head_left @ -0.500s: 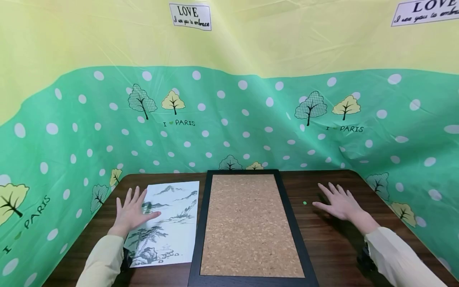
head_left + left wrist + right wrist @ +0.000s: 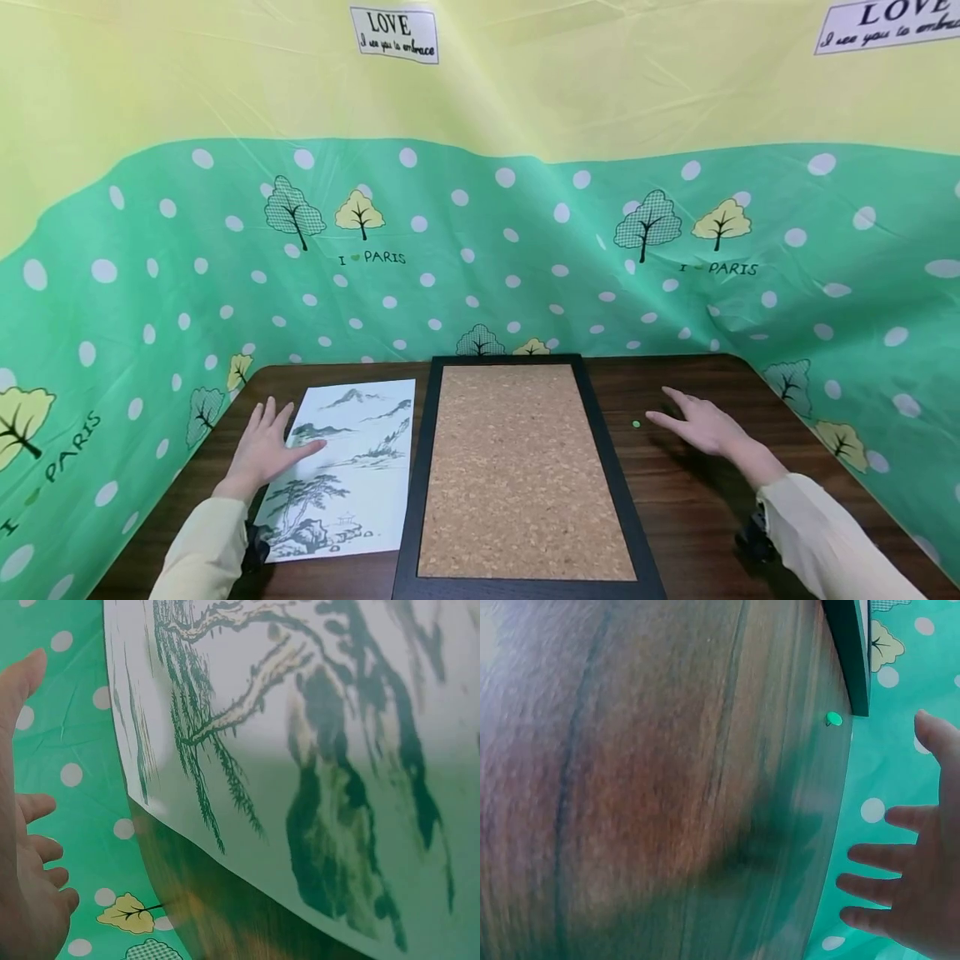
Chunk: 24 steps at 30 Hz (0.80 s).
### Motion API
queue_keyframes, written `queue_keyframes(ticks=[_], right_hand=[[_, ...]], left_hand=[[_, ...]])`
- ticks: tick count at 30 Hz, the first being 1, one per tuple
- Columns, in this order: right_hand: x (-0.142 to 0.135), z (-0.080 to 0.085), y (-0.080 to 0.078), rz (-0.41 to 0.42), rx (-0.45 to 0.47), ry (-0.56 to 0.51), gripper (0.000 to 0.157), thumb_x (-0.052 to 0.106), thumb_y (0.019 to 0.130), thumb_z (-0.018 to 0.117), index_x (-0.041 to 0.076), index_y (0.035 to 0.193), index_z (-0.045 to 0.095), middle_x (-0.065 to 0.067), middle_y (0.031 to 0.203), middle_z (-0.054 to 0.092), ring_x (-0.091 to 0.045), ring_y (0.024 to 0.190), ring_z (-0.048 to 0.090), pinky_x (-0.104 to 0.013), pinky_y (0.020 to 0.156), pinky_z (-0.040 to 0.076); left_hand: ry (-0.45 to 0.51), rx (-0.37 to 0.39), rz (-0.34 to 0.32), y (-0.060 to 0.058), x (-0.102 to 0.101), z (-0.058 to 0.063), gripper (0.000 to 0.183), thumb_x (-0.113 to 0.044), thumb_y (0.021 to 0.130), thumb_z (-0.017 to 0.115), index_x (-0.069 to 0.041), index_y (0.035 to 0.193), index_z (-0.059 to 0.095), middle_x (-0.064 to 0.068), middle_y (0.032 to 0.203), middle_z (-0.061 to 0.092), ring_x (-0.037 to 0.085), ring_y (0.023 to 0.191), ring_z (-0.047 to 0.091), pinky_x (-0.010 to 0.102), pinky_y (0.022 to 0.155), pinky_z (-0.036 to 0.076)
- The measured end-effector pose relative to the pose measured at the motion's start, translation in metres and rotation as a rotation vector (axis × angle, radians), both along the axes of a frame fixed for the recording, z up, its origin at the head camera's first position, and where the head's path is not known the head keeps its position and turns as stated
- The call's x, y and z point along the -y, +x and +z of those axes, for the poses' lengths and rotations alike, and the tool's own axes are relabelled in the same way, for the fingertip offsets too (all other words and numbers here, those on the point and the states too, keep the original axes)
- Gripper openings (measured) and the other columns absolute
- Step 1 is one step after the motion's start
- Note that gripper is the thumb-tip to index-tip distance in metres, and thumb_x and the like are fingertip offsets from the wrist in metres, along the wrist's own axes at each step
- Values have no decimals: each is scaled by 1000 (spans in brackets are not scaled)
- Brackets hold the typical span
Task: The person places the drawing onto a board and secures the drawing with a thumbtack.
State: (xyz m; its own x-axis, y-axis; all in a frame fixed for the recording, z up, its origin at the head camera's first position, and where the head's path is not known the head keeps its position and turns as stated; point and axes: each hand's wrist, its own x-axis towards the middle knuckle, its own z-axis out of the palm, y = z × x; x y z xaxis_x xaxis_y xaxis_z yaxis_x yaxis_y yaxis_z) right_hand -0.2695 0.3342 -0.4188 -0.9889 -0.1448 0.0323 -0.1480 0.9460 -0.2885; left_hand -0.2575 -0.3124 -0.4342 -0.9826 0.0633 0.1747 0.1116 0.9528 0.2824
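A sheet of paper (image 2: 375, 500) printed with a landscape of mountains and pines lies on the left of the table. Over its left edge my left hand (image 2: 258, 450) hovers with fingers spread, holding nothing. In the middle is a cork board (image 2: 525, 475) in a black frame (image 2: 617, 492). To its right, a small green thumbtack (image 2: 636, 424) lies on the wood; in the right wrist view the thumbtack (image 2: 834, 718) shows a short pin below its head. My right hand (image 2: 705, 427) hovers just right of it, fingers extended, not touching it.
The dark wooden table (image 2: 697, 533) has rounded far corners. A green and yellow cloth (image 2: 510, 242) with dots and trees hangs behind it and along both sides. The board's raised frame stands between the two hands.
My left hand has shifted slightly left, toward the paper's edge. My right hand has moved a little left, closer to the thumbtack, its fingers less spread. The paper and board have stayed put.
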Motion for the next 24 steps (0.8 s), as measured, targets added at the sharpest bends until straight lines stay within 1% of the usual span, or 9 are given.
queue_keyframes(ticks=[2, 5, 9, 13, 16, 18, 20, 24], right_hand=[[0, 0, 0, 4, -6, -21, 83, 57, 88, 42, -13, 131, 34, -38, 126, 39, -52, 112, 38, -60, 86, 34], [-1, -1, 0, 9, -11, -52, 79, 55, 89, 43, -14, 128, 38, -38, 124, 41, -52, 111, 39, -59, 86, 35], [-1, -3, -1, 17, -10, -105, 74, 51, 90, 45, -14, 126, 41, -37, 123, 42, -51, 110, 41, -58, 85, 36], [2, -4, -2, 31, -17, -167, 69, 46, 90, 48, -12, 125, 42, -35, 121, 46, -48, 107, 46, -55, 81, 40], [4, -4, -4, 38, -9, -209, 67, 44, 89, 50, -11, 127, 41, -31, 112, 52, -41, 97, 53, -49, 75, 44], [5, -5, -5, 40, -3, -225, 66, 43, 89, 51, -10, 127, 40, -26, 106, 56, -35, 91, 56, -45, 72, 46], [6, -5, -6, 39, 6, -243, 66, 43, 89, 52, -9, 127, 40, -21, 101, 59, -28, 85, 57, -41, 68, 46], [7, -6, -6, 55, 5, -281, 62, 39, 89, 53, -10, 126, 42, -14, 93, 60, -21, 78, 55, -34, 63, 44]], left_hand=[[22, 8, 8, 1, 0, 1, 101, -62, 75, 57, 12, 135, 27, 39, 140, 11, 54, 127, 8, 63, 100, 12], [44, 21, 21, 2, 0, 1, 101, -61, 76, 57, 13, 136, 25, 40, 139, 13, 54, 127, 10, 63, 99, 13], [72, 54, 46, 4, 0, 1, 101, -61, 76, 57, 12, 137, 23, 39, 137, 19, 53, 124, 15, 64, 96, 18], [84, 72, 72, 7, -1, 2, 99, -61, 77, 56, 14, 134, 27, 38, 132, 27, 52, 120, 22, 64, 93, 25], [83, 78, 81, 8, -1, 3, 97, -62, 77, 55, 16, 131, 30, 38, 130, 29, 52, 118, 25, 64, 92, 27], [86, 94, 88, 9, -1, 4, 98, -62, 77, 54, 16, 130, 30, 39, 129, 29, 53, 117, 26, 64, 91, 27], [93, 124, 99, 10, -1, 5, 99, -63, 77, 54, 16, 131, 29, 40, 129, 28, 54, 117, 26, 64, 91, 28], [110, 167, 130, 12, -2, 4, 102, -64, 76, 55, 17, 131, 28, 41, 129, 28, 54, 116, 28, 63, 90, 30]])
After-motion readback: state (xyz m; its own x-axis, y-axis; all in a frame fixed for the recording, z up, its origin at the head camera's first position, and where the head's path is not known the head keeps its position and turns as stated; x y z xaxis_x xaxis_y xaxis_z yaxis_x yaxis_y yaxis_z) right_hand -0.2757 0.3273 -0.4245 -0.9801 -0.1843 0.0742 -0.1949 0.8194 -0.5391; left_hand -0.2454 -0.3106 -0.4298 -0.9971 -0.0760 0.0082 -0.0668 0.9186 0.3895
